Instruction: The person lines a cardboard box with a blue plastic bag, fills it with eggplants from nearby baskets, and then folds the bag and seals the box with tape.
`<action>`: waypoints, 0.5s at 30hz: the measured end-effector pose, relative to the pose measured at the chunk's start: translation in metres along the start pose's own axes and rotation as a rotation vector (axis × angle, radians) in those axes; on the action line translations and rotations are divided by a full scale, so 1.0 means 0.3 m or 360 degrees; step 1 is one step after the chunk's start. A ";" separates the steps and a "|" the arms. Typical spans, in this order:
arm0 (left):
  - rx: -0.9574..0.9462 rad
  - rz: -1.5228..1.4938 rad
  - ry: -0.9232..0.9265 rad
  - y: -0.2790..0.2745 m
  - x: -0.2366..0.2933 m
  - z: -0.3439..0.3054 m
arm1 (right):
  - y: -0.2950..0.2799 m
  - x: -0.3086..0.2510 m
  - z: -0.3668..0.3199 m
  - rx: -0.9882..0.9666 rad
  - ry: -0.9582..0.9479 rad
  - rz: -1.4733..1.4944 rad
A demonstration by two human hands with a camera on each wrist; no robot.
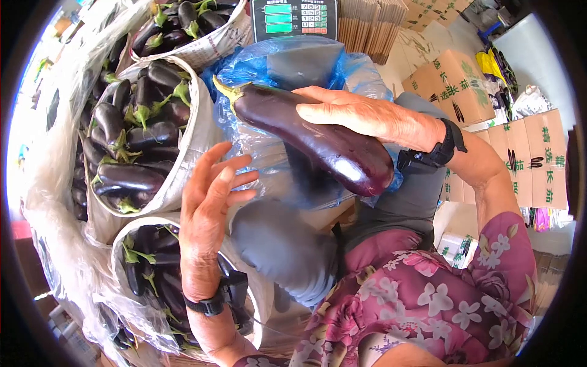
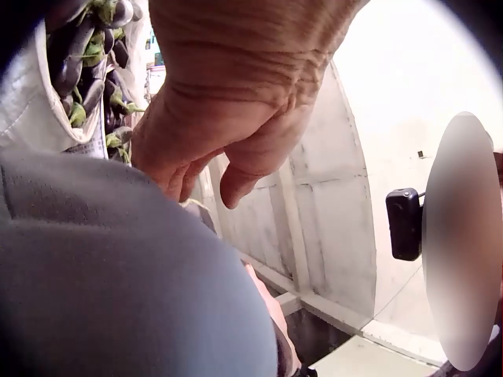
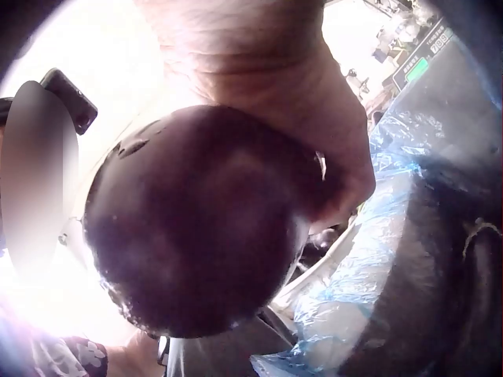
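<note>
**Market stall: one eggplant over the bag**

Sacks (image 1: 199,125) of produce, boxes (image 1: 455,85) and a scale (image 1: 293,18) are seen around. One eggplant (image 1: 318,137) is held clear of the sacks, above the blue bag (image 1: 257,73), and is judged not yet laid in it. It is grasped from above by the right hand (image 1: 361,116), palm down. The left hand (image 1: 211,196) is held up beside it, fingers spread, holding nothing.

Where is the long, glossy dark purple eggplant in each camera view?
Head: eggplant at centre, in the right hand.
Left wrist: not in it.
Right wrist: eggplant fills the centre, blunt end foremost.
Shared landmark: crumpled blue plastic bag.
</note>
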State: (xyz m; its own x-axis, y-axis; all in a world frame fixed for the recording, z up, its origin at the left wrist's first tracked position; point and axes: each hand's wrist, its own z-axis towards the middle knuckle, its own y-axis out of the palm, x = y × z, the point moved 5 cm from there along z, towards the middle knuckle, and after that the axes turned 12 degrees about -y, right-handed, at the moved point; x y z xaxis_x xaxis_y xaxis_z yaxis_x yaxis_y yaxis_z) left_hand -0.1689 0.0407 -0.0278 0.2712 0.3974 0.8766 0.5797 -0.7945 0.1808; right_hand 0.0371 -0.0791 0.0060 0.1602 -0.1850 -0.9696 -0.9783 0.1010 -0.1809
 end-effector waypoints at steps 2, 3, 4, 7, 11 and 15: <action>-0.0133 -0.0147 -0.0084 0.046 -0.012 0.014 | 0.019 -0.019 0.014 -0.0080 0.0029 0.0013; -0.0181 -0.0139 -0.0098 0.063 -0.020 0.026 | 0.037 -0.025 0.026 -0.0153 0.0054 0.0021; -0.0156 -0.0139 -0.0095 0.074 -0.021 0.038 | 0.055 -0.012 0.047 -0.0175 0.0043 0.0027; -0.0357 -0.0494 -0.0063 0.115 -0.005 0.076 | 0.097 -0.050 0.103 -0.0016 -0.0698 -0.0082; -0.0274 -0.0490 0.0041 0.069 0.014 0.108 | 0.136 -0.043 0.195 -0.0238 -0.0226 -0.0018; -0.0181 -0.0578 -0.0003 0.022 -0.014 0.087 | 0.169 -0.075 0.219 -0.0046 0.0009 0.0443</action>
State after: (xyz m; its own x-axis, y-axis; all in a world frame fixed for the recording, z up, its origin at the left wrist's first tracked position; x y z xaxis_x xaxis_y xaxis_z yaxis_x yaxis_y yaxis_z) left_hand -0.1461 0.0457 -0.0420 0.0652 0.6633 0.7455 0.5494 -0.6476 0.5281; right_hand -0.0075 -0.0056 0.0077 -0.1160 -0.1591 -0.9804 -0.9879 0.1210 0.0973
